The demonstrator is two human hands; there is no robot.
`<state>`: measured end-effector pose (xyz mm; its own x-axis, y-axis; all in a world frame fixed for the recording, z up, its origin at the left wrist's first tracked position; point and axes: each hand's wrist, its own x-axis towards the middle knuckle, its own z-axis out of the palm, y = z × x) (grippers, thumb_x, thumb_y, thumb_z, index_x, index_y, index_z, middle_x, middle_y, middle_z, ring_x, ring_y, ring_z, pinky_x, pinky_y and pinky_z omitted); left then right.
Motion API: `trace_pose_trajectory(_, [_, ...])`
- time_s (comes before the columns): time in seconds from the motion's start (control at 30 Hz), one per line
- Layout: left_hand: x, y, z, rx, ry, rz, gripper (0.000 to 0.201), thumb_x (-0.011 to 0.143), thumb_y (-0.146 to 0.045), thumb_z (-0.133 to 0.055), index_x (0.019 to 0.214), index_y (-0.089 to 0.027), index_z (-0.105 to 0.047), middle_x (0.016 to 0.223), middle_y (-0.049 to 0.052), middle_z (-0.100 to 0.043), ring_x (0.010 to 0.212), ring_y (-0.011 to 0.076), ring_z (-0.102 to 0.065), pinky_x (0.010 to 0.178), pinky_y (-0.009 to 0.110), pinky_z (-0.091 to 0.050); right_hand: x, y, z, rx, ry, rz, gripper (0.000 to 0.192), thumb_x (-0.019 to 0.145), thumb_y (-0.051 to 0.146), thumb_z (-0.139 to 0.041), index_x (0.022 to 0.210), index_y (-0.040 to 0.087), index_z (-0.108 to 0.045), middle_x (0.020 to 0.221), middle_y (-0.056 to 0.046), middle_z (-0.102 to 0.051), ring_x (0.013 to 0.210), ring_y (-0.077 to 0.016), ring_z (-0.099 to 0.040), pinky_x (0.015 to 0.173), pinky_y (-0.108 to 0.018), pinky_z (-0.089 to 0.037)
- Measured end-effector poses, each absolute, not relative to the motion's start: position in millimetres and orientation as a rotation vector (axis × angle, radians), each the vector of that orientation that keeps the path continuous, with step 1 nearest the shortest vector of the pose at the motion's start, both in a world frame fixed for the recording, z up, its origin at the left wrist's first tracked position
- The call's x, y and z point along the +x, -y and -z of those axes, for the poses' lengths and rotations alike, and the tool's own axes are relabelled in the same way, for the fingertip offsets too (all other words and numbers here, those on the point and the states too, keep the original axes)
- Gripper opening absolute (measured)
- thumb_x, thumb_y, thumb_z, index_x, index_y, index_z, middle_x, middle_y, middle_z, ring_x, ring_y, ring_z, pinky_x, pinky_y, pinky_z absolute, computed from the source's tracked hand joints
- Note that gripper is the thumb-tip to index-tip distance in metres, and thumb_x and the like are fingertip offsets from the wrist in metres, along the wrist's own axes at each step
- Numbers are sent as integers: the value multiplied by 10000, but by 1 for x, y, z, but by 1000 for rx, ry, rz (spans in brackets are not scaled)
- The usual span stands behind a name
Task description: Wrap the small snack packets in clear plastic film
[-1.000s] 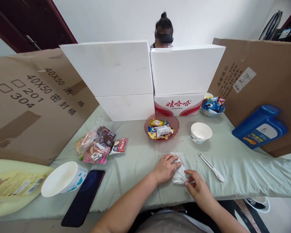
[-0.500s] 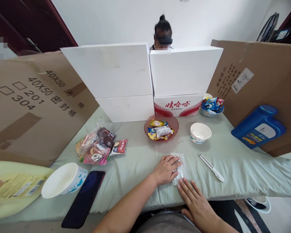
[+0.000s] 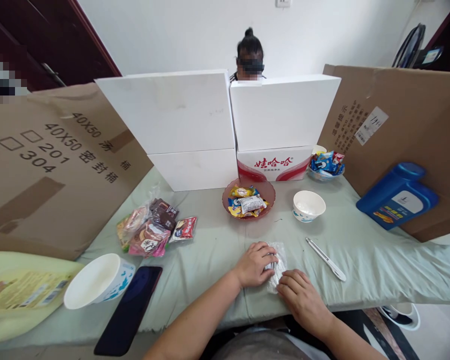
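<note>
A crinkled clear plastic packet [image 3: 276,272] lies near the front edge of the cloth-covered table. Across its left part is my left hand [image 3: 255,265], fingers bent and gripping it, hiding much of it. My right hand [image 3: 303,296] has its fingers curled together at the packet's lower right edge. What is inside the packet cannot be made out. To the right of my hands lies a white utility knife [image 3: 326,259]. Beyond them stand a pink glass bowl [image 3: 228,209] of wrapped snacks and a white paper bowl [image 3: 308,214].
On the left are bagged snacks [image 3: 150,232], a tilted paper bowl [image 3: 116,285], a dark phone [image 3: 131,307] and a yellow-green jug [image 3: 26,295]. White boxes [image 3: 172,115] form a wall at the back, a person [image 3: 250,47] behind it. A blue bottle [image 3: 397,197] leans against cardboard [image 3: 427,125].
My right hand has gone from flat with stretched fingers to curled at the packet's edge. My left fingers have bent more over it. The view has shifted slightly.
</note>
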<state>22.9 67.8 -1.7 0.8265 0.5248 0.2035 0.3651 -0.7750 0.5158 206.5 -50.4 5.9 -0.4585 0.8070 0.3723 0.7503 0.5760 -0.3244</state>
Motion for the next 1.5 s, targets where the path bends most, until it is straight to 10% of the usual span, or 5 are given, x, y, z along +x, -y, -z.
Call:
trace_pose_trajectory(0.33, [18,-74,14,2414,-651,-623,801,733,-106,-503,1465,-228,-202,1495,113,-347,1367,249,-349,1077,469,-362,209,-24,-1,-1667,2227,-182,267,982,206,-342,1012,198,-607,873,-54,-650,769,-170,-610,694,-281,-427])
trace_pose_trajectory(0.7, [25,-69,9,2384,-860,-728,196,884,-164,-484,1026,-177,-618,1227,111,-549,1163,251,-493,1015,457,-436,199,-41,16,-1846,2185,-37,224,972,227,-390,906,203,-604,849,-60,-607,779,-184,-555,677,-277,-379])
trace_pose_trajectory(0.93, [29,-69,12,2319,-1027,-887,42,845,-163,-584,843,-165,-625,969,86,-596,1003,236,-519,907,418,-489,212,-41,7,-1854,2077,67,220,941,239,-436,1055,154,-603,992,-121,-603,942,-250,-535,842,-387,-429])
trace_pose_trajectory(1.27, [26,-72,27,2347,-1076,-974,519,684,-5,-460,1170,-166,-540,1170,120,-554,1142,267,-496,999,496,-449,198,-11,30,-1451,2460,-72,619,891,300,-489,1471,152,-329,1517,-109,-350,1413,-264,-278,1122,-464,-302])
trace_pose_trajectory(1.5, [25,-72,25,2283,-1101,-993,442,715,0,-447,1112,-174,-533,1130,107,-556,1089,241,-517,964,460,-472,201,6,19,-1359,2351,-195,442,877,73,-436,1258,240,-584,1250,-56,-634,1111,-191,-585,944,-351,-490])
